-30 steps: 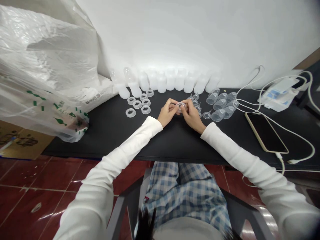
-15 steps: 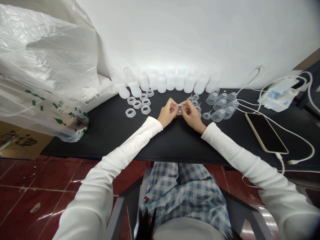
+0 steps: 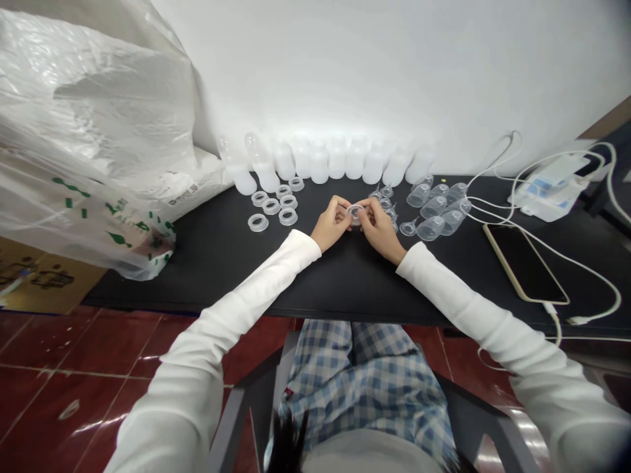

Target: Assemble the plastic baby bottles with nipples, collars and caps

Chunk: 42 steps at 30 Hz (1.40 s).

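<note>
Above a black table (image 3: 197,269), left hand (image 3: 331,225) and right hand (image 3: 378,231) pinch one clear plastic ring (image 3: 354,213).

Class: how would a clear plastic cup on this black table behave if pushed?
The clear plastic cup looks thin-walled, so it is probably light and fairly stiff. Lying on its rounded side, it would likely roll or rock.

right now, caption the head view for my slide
The left hand and right hand hold a clear ring over a black table, among frosted bottles, more rings and clear cups
</note>
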Each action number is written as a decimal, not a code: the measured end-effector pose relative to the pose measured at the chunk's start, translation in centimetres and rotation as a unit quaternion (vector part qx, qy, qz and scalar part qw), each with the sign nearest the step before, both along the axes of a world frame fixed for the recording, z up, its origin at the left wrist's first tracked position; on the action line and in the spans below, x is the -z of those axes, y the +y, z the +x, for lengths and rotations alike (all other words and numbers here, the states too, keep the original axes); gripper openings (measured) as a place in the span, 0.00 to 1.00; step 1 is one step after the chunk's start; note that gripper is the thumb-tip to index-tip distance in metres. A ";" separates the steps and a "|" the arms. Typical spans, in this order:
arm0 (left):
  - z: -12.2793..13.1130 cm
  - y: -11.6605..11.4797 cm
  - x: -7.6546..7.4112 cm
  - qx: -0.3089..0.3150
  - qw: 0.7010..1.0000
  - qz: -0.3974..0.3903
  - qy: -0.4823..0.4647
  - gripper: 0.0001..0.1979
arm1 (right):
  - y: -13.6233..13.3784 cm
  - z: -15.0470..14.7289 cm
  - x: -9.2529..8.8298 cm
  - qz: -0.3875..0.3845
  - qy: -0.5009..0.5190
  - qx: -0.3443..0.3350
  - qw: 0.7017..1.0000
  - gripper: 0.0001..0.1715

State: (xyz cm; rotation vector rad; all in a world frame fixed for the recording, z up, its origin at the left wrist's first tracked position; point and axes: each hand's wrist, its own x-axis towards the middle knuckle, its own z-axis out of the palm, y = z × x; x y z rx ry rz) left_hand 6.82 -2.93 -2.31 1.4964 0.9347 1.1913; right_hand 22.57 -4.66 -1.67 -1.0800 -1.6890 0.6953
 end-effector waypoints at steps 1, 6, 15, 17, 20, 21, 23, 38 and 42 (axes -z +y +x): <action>0.0 0.1 0.1 0.002 1.000 -0.003 -0.003 0.15 | 0.0 0.0 0.0 0.003 0.000 -0.001 1.000 0.20; 0.1 0.3 0.5 -0.002 1.000 -0.004 0.003 0.16 | 0.2 0.1 0.0 0.038 -0.019 0.004 0.999 0.18; 0.0 0.0 0.0 -0.007 1.000 0.021 -0.006 0.14 | 0.0 -0.1 0.0 0.054 -0.030 0.005 0.998 0.16; -0.1 -0.1 -0.2 -0.002 1.000 0.014 0.002 0.14 | 0.0 -0.1 0.0 0.050 -0.028 0.008 0.998 0.16; -0.1 -0.2 -0.4 0.005 1.000 0.003 0.009 0.12 | 0.0 0.0 0.0 0.042 -0.021 0.012 0.999 0.17; -0.2 -0.3 -0.4 0.007 1.000 0.003 0.013 0.11 | 0.0 0.0 0.0 0.040 -0.018 0.015 0.999 0.18; -0.2 -0.4 -0.5 0.011 0.999 0.018 0.031 0.11 | 0.1 0.1 0.0 0.042 -0.016 0.022 0.999 0.19; -1.1 0.0 -0.3 -0.063 0.978 0.166 0.110 0.13 | 0.2 -0.1 0.2 -0.028 0.118 -0.040 0.992 0.33; -1.5 1.0 0.3 -0.044 0.982 0.172 0.060 0.11 | 0.6 0.1 0.3 -0.104 0.180 -0.080 0.975 0.36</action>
